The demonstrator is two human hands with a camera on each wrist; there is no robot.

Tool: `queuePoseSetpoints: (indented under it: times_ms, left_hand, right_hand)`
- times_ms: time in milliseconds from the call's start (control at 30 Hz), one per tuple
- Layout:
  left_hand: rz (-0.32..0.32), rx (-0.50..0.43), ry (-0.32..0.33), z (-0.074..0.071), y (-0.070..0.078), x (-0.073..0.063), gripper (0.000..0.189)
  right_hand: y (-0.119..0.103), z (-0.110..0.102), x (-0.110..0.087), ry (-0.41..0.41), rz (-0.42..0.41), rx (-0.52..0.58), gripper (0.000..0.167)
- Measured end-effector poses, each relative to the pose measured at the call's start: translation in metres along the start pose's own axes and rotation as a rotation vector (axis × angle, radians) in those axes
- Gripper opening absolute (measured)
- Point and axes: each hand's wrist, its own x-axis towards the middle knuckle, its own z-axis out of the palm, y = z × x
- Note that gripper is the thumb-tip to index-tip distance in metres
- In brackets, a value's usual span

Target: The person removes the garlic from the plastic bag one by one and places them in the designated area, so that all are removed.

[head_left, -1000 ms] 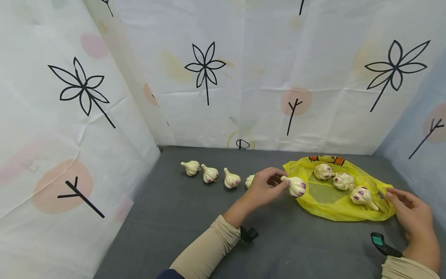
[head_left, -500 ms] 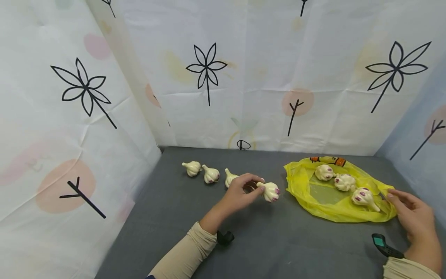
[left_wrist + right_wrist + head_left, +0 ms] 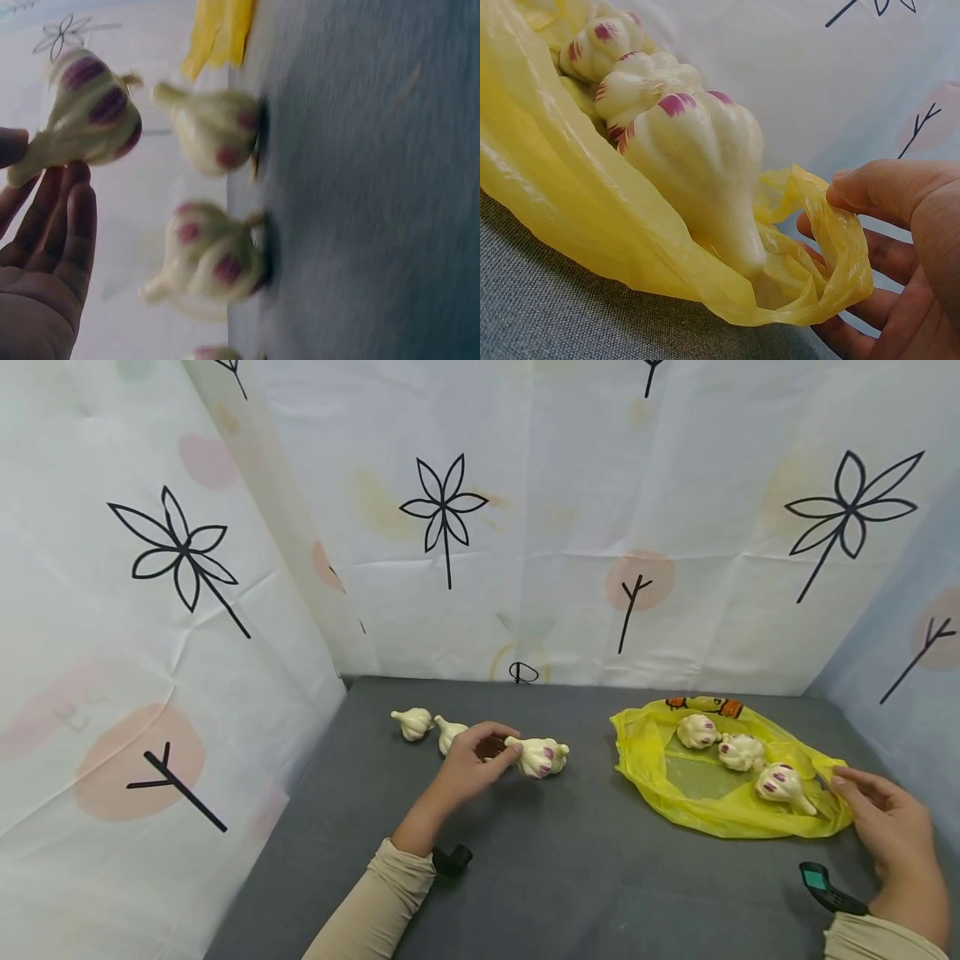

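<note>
At the frame's centre, the left hand (image 3: 472, 766) is pinching a garlic bulb (image 3: 536, 758) by its neck, holding it above the grey table (image 3: 600, 877), whose far edge is running along a white cloth (image 3: 525, 560). Table surface is stretching between this bulb and the yellow bag (image 3: 667, 810) at right, whose rim the right hand (image 3: 896, 822) is pinching. Thin, wrinkled plastic is surrounding three glossy, rounded, purple-streaked bulbs (image 3: 780, 782); other bulbs (image 3: 412, 724) are lying left of centre.

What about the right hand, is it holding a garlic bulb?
No, the right hand grips the edge of the yellow bag, and the nearest bulb lies inside, apart from the hand.
</note>
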Motion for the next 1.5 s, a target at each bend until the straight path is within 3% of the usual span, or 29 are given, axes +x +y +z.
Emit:
queuePoseSetpoints:
  times_ms: [133,400,733,1067,1500]
  left_hand:
    - [-0.021,0.005,0.007,-0.017,-0.005,0.001,0.02]
    - [-0.115,0.027,-0.07,-0.061,-0.008,0.0,0.022]
    - [-0.139,0.042,-0.019,-0.104,-0.022,-0.009,0.019]
    - [-0.173,0.07,0.007,-0.145,-0.031,-0.022,0.019]
    - [-0.264,0.043,0.02,-0.175,-0.047,-0.042,0.025]
  right_hand:
    - [-0.001,0.0,-0.001,-0.003,0.006,-0.012,0.05]
    - [-0.002,0.0,-0.002,0.0,0.008,0.012,0.049]
    - [0.002,-0.001,0.0,-0.016,-0.002,0.011,0.039]
    - [0.005,0.001,0.002,-0.02,0.0,0.012,0.04]
    - [-0.001,0.002,0.001,-0.032,0.044,-0.013,0.056]
